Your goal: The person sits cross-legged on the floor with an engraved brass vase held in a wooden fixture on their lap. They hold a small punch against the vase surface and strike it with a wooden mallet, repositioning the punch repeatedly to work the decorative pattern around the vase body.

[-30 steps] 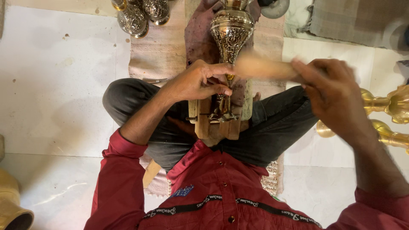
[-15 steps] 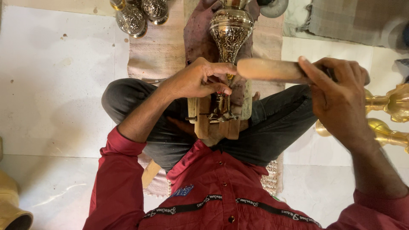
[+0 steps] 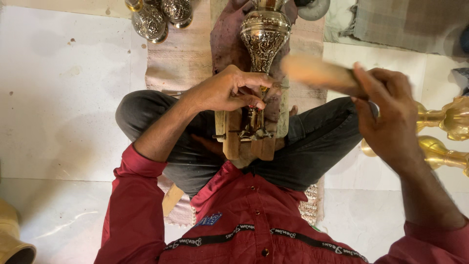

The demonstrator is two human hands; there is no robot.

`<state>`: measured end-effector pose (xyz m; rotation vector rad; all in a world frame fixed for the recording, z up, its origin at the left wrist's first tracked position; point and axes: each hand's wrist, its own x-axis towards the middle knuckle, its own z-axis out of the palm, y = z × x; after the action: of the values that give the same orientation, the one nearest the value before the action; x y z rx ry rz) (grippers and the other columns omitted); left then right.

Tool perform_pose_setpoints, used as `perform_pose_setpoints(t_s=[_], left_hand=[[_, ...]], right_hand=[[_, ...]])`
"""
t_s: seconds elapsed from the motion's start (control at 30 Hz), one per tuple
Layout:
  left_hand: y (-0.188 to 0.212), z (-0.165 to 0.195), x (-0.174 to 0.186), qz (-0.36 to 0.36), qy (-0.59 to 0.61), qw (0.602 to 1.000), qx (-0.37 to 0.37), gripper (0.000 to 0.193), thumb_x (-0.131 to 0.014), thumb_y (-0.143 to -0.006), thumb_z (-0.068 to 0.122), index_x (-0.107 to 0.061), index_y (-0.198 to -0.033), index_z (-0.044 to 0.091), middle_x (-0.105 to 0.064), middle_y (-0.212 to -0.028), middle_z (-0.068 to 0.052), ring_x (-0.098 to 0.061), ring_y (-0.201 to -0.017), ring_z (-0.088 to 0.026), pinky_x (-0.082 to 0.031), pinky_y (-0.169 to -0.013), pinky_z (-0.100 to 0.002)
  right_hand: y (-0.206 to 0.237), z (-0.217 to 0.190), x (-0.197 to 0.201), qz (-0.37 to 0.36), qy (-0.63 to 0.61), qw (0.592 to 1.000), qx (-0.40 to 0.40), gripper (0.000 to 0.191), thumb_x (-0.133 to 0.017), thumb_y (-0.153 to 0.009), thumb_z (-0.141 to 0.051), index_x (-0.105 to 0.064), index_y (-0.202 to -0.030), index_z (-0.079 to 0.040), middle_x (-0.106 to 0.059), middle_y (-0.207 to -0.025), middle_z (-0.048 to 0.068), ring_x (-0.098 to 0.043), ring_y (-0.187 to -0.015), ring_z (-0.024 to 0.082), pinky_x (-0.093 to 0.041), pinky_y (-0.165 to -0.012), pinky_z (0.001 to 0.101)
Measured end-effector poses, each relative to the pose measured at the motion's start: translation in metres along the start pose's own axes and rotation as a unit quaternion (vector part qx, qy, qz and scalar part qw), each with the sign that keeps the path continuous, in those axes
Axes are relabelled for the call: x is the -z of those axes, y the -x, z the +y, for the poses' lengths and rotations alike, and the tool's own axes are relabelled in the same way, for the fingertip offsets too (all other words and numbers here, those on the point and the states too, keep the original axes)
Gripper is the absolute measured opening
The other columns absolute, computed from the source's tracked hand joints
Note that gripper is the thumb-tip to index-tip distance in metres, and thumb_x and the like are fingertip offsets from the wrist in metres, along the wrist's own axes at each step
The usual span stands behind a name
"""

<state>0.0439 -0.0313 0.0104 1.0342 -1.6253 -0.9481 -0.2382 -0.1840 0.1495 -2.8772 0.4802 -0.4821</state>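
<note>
Nearby, several metal pieces stood on the pale floor (image 3: 63,98) around the seated person. Beyond the left hand (image 3: 227,90), toward the upper edge of the view, two silver engraved vessels (image 3: 159,14) sat close together on a woven mat (image 3: 181,54). Just outside the right hand (image 3: 386,112), two golden brass pieces (image 3: 447,132) lay one below the other, partly hidden behind that hand and its wrist. Far off below the left arm, a yellowish pot (image 3: 12,239) showed only in part at the corner. A folded grey cloth (image 3: 391,24) lay beyond the right hand.

The left hand was closed around the narrow neck of a brass vase (image 3: 264,34), fingers curled together with the fingertips pinching something small and thin against the metal; what it was could not be told. The hand covered the neck, so only the bulb above it and the foot below it showed. The right hand was clamped on a wooden mallet (image 3: 317,73), whose blurred pale head reached toward the left hand and crossed in front of the vase's right side.

The vase lay between the person's crossed legs, resting on a wooden block (image 3: 232,137) and a dark reddish cloth (image 3: 224,44). Its bulb was silvery and covered in dense scrolling engraved patterns, while the slim stem under the left hand looked golden.
</note>
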Motion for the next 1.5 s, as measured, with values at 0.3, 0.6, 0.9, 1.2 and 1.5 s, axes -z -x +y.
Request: perform_pose_setpoints(t_s=[0.3, 0.6, 0.9, 1.2, 1.5], left_hand=[[-0.002, 0.005, 0.002, -0.009, 0.034, 0.999, -0.01, 0.048, -0.07, -0.094, -0.007, -0.062, -0.139, 0.008, -0.077, -0.121, -0.012, -0.078, -0.1, -0.016, -0.062, -0.088, -0.031], [-0.001, 0.002, 0.002, -0.017, 0.004, 0.998, 0.053, 0.042, -0.078, -0.097, 0.002, -0.063, -0.136, 0.009, -0.08, -0.109, -0.007, -0.08, -0.098, -0.013, -0.066, -0.082, -0.028], [0.0, 0.015, -0.009, -0.006, -0.02, 0.999, 0.045, 0.046, -0.08, -0.092, 0.014, -0.065, -0.135, 0.009, -0.081, -0.104, -0.009, -0.08, -0.088, -0.015, -0.064, -0.076, -0.031], [-0.003, 0.015, -0.004, -0.034, -0.036, 0.999, 0.016, 0.055, -0.076, -0.092, 0.006, -0.057, -0.143, 0.005, -0.075, -0.123, -0.013, -0.079, -0.099, -0.019, -0.061, -0.086, -0.032], [-0.007, 0.015, -0.002, -0.065, -0.052, 0.995, 0.048, 0.052, -0.074, -0.095, 0.006, -0.058, -0.144, 0.01, -0.079, -0.114, -0.01, -0.079, -0.098, -0.016, -0.062, -0.085, -0.03]], right_hand=[[0.004, 0.006, -0.007, -0.007, -0.161, 0.979, -0.126, 0.057, -0.073, -0.096, -0.005, -0.049, -0.148, -0.005, -0.058, -0.119, 0.011, -0.063, -0.102, 0.021, -0.054, -0.082, 0.0355], [0.025, 0.015, -0.01, -0.027, 0.174, 0.983, 0.06, 0.046, -0.075, -0.103, -0.001, -0.065, -0.145, -0.017, -0.063, -0.12, 0.01, -0.059, -0.106, 0.026, -0.047, -0.097, 0.045], [0.045, 0.023, -0.045, -0.145, 0.067, 0.987, -0.032, 0.062, -0.072, -0.093, -0.007, -0.059, -0.152, -0.02, -0.065, -0.122, 0.014, -0.06, -0.106, 0.029, -0.048, -0.091, 0.0472], [0.036, 0.008, -0.033, -0.034, -0.232, 0.962, -0.142, 0.055, -0.062, -0.094, -0.004, -0.054, -0.147, -0.018, -0.054, -0.124, 0.011, -0.062, -0.108, 0.021, -0.057, -0.093, 0.039], [0.039, 0.005, -0.021, 0.013, -0.177, 0.967, -0.183, 0.052, -0.073, -0.092, 0.002, -0.057, -0.141, -0.006, -0.059, -0.126, 0.013, -0.059, -0.095, 0.016, -0.052, -0.077, 0.0318]])
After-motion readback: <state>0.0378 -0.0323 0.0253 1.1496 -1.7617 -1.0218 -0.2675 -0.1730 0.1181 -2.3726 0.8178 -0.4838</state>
